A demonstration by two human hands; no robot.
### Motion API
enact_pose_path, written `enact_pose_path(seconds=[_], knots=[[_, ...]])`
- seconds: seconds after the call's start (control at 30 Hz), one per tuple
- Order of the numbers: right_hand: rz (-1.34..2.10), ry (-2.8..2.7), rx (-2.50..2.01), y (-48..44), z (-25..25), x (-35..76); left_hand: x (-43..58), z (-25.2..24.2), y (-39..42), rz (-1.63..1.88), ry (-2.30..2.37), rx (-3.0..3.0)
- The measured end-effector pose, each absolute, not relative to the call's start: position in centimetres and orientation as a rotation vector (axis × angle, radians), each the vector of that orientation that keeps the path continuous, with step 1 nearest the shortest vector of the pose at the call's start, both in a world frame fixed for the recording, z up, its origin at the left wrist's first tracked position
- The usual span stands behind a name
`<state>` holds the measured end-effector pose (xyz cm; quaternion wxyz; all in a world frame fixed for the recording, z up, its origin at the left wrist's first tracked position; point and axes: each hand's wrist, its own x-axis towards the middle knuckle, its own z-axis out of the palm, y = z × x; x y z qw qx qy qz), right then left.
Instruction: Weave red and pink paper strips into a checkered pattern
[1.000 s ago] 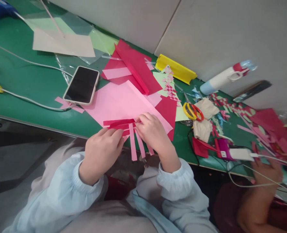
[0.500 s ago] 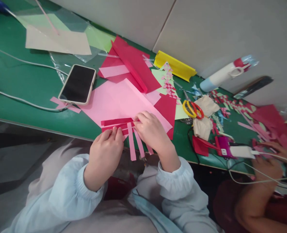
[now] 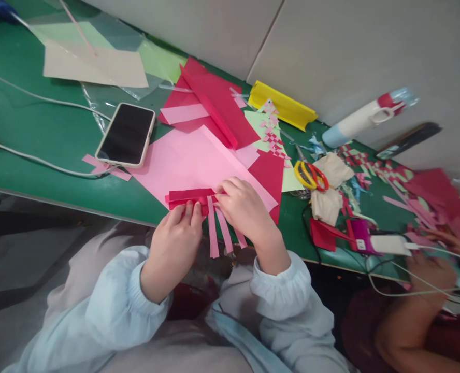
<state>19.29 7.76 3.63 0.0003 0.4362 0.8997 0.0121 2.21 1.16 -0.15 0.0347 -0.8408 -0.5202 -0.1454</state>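
Note:
At the table's front edge I hold a small piece of red paper strips (image 3: 189, 195) crossed by pink paper strips (image 3: 213, 233) that hang down toward my lap. My left hand (image 3: 173, 246) is closed on the red strips, its fingertips pressing on top of them. My right hand (image 3: 245, 207) pinches the right end, where the pink strips meet the red; the thumb is partly hidden. Under both hands lies a large pink paper sheet (image 3: 193, 158), with red paper (image 3: 267, 171) beneath its right side.
A phone (image 3: 127, 134) lies left on a cable. Scissors (image 3: 311, 175), cloth pouches (image 3: 326, 206), woven paper fish (image 3: 271, 129), a yellow folded card (image 3: 282, 105) and a bottle (image 3: 358, 122) stand or lie rightward. A co-worker's hands (image 3: 434, 269) work at the far right beside a white charger (image 3: 389, 244).
My left hand has moved slightly right and up along the red strips, which now lie closer together. My right hand stays nearly in place.

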Motion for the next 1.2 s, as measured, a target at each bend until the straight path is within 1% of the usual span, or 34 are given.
enact_pose_path(seconds=[0.27,0.47,0.93,1.07,1.2], knots=[[0.102,2.829,1.337,7.7,3.5,19.3,2.3,0.3,1.6,-0.61,-1.449,-2.548],[0.122,2.854,1.302,7.8,3.5,19.3,2.2,0.3,1.6,-0.629,-1.542,-2.544],[0.329,2.915,1.173,8.0,2.6,19.3,2.0,0.3,1.7,-0.645,-1.568,-2.561],[0.331,2.925,1.168,8.0,2.3,19.5,1.9,0.2,1.8,-0.701,-1.616,-2.556],[0.309,2.944,1.197,7.9,2.3,19.7,1.8,0.1,1.9,-0.669,-1.633,-2.556]])
